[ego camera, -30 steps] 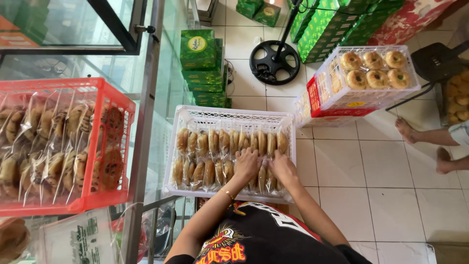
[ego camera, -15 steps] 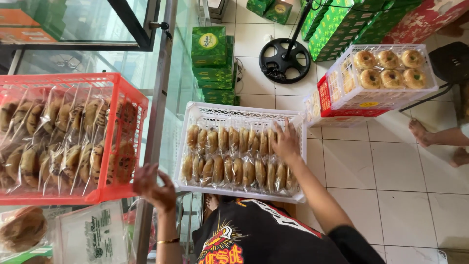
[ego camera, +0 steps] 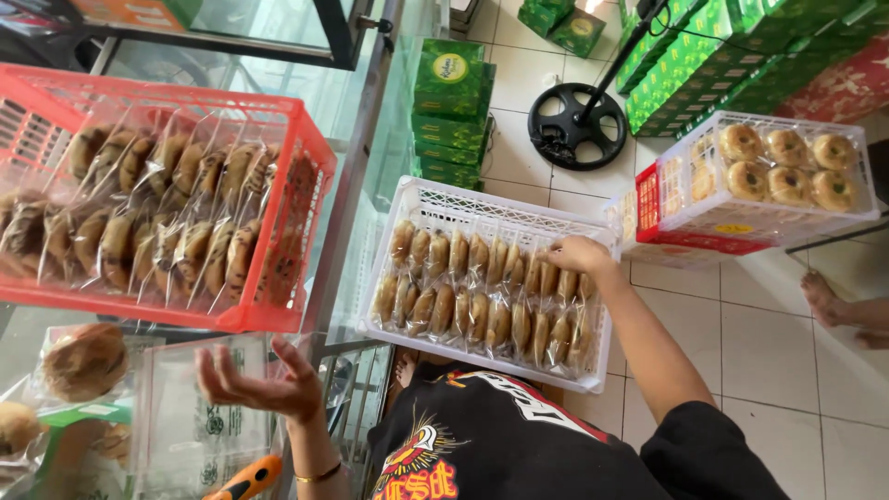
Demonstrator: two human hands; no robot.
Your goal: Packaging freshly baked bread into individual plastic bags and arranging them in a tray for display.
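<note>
**Right hand in the white crate, left hand lifted and free**

The right hand (ego camera: 576, 254) is resting on the wrapped pastries (ego camera: 482, 301) at the far right corner of the white crate (ego camera: 482, 206), which is sitting on the tiled floor (ego camera: 741, 343). Its fingers are curling down onto one packet there, but I cannot tell if the grip is really clamped on it. The pastries are lying in two rows and are filling the crate. The left hand (ego camera: 264, 384) is hanging in the air with the palm up and the fingers spread apart, holding nothing. It is hovering just below the near right corner of the red crate (ego camera: 278, 319), which is also full of wrapped pastries and is standing on the shelf.
</note>
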